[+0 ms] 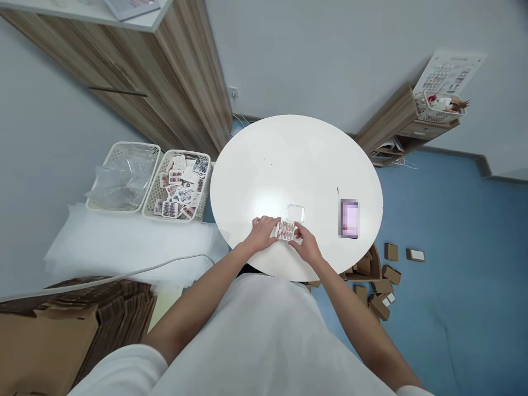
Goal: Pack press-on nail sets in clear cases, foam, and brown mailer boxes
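Between my two hands is a small card of press-on nails [285,230], with pinkish nails laid out in two rows. My left hand [263,233] grips its left edge, thumb toward me. On the opposite edge, the fingers and thumb of my right hand [306,244] close around the card. Just beyond it lies a clear plastic case [296,213], partly overlapped by the card. Whether the card touches the table or is held slightly above it, I cannot tell.
The round white table [256,159] carries a blurred purple-pink object [350,219] at the right. To the left stand a basket of nail cards [179,187] and a basket of clear bags [126,176]. Small brown boxes [381,286] lie on the blue floor; flattened cardboard [49,341] is lower left.
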Available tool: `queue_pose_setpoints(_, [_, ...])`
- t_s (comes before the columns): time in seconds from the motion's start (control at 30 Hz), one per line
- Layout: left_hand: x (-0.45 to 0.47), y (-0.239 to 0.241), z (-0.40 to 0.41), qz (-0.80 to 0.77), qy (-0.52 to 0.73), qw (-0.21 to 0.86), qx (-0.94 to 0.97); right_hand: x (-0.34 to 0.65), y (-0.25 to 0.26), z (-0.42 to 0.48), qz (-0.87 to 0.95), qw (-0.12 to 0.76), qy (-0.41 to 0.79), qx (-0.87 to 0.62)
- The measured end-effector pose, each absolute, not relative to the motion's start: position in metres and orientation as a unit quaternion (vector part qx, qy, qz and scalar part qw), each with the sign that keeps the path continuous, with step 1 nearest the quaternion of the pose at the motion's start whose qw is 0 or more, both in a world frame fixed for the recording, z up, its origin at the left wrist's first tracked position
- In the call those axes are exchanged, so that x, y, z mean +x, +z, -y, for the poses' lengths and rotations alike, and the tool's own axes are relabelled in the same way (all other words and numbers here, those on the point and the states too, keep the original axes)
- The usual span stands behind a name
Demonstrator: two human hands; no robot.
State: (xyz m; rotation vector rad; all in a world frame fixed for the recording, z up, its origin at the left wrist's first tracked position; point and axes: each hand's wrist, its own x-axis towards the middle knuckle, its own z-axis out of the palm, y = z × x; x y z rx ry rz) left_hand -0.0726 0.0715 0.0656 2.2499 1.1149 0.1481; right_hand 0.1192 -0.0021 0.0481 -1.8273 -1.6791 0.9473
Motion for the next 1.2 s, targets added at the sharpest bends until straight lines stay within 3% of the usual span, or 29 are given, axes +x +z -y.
queue_pose_setpoints(0.4, [-0.019, 0.052, -0.042, -0.495, -0.036, 0.245, 0.833, 0.171, 0.019, 0.016, 0.67, 0.124, 0.299, -0.668])
queue_pose_setpoints(1.2, [-0.021, 0.025, -0.065, -0.47, -0.063, 0.267, 0.839, 0.162, 0.017, -0.009, 0.646, 0.053, 0.291, -0.704])
